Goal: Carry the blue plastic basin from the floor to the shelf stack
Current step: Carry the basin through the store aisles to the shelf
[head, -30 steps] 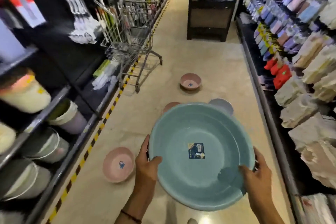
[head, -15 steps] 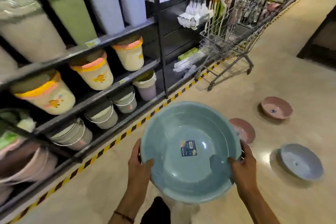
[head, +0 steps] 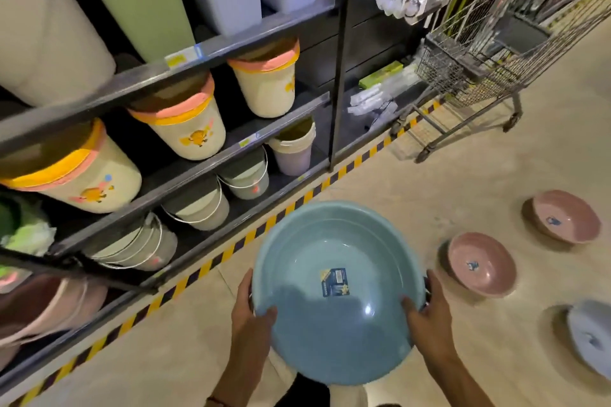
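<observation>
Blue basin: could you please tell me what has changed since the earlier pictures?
The person has turned left from the open aisle to face the shelves, bringing the blue basin nearer them. Nothing was grasped or released: the left hand and right hand still grip its rim. The pink basins stay on the floor.

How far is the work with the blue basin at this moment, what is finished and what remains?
Done: the blue basin is off the floor. In hand: the left hand and the right hand grip its rim, thumbs inside, holding it before the shelves. Left: setting it, likely on the stacked basins on the low shelf at the left; it touches no shelf yet.
</observation>
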`<state>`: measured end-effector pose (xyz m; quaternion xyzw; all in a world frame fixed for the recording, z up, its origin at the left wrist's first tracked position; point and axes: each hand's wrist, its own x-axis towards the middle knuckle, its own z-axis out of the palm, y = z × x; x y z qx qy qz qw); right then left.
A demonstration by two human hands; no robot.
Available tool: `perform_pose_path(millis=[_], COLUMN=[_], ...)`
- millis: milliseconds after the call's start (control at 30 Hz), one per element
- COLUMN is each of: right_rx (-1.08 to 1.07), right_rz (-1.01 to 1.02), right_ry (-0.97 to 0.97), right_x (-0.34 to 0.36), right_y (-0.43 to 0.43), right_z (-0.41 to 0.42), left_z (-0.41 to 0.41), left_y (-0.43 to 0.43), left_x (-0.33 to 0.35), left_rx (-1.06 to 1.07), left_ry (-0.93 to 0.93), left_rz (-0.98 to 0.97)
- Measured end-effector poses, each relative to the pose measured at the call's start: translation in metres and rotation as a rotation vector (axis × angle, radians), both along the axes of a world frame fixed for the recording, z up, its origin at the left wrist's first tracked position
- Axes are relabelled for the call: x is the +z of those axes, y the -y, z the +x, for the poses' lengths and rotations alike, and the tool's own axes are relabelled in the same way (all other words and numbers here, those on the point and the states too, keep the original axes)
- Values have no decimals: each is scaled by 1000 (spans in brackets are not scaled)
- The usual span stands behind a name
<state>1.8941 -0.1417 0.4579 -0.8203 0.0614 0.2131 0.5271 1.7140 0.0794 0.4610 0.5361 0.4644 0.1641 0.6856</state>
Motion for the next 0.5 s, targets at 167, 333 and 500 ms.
perform_pose_path(millis=[167,333,500], right_rx=[17,57,48], right_rz=[-68,-90,-83], right_ry=[-84,-137,-203], right_x=[-49,-127,-240], right_y=[-49,-80,-87], right_z=[46,92,134], left_z=[42,79,111], left_y=[-47,-79,-91], left_x=[-52,-139,-259], left_rx=[-14,36,98], left_ry=[-44,-66,-158], left_rz=[19,-78,-160])
